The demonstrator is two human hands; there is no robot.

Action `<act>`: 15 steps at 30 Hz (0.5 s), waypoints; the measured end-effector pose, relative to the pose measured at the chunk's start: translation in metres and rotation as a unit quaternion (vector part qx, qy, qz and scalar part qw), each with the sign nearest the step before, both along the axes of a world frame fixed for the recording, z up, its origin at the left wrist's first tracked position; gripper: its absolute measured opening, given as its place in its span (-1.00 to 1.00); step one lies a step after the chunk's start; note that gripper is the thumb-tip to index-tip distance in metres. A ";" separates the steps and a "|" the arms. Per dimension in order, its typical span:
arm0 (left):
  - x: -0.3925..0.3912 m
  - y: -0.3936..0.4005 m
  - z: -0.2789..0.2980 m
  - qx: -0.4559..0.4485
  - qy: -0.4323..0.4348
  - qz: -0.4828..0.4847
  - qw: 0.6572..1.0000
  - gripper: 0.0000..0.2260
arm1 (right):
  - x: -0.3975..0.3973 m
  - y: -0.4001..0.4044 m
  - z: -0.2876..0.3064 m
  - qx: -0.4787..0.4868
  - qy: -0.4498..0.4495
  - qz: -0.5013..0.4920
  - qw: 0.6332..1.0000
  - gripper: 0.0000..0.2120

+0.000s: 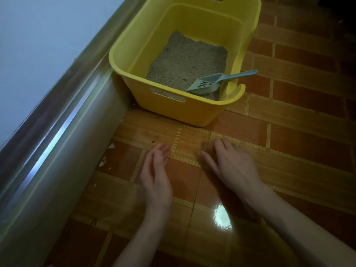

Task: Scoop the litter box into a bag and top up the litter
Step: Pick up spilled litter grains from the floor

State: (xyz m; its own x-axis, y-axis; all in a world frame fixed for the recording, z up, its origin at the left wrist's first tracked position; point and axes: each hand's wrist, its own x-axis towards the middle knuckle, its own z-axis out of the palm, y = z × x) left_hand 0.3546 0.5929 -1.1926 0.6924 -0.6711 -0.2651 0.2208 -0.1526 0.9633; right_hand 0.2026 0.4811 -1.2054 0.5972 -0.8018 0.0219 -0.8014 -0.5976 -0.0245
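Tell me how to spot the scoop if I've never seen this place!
Look for the big yellow box on the tiled floor, beside the shiny metal rail. Inside, on the sandy litter, lies the scoop, its handle leaning on the box's rim. It is the only grey-blue thing there, with slots in its bowl.

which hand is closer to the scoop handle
The right hand. It lies palm down on the floor, on the side where the scoop handle sticks out over the yellow box rim; the left hand is nearer the wall.
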 end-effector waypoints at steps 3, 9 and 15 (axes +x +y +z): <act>0.003 -0.008 0.006 -0.008 0.107 0.019 0.994 -0.65 | 0.018 -0.013 -0.001 -0.005 0.051 0.026 0.998 -0.46; 0.008 -0.019 0.006 -0.030 0.257 0.059 0.964 -0.61 | 0.042 -0.019 -0.009 -0.045 0.091 0.055 0.993 -0.52; 0.009 -0.020 0.003 -0.044 0.327 0.074 0.941 -0.59 | 0.048 -0.015 -0.018 -0.062 0.089 0.101 0.989 -0.90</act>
State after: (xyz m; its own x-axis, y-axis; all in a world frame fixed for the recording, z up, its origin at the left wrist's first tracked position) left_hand 0.3632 0.5730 -1.1900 0.4886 -0.6188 -0.6151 0.7832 0.0004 0.6218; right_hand 0.2504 0.4657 -1.2234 0.7486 -0.6630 -0.0061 -0.6502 -0.7358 0.1895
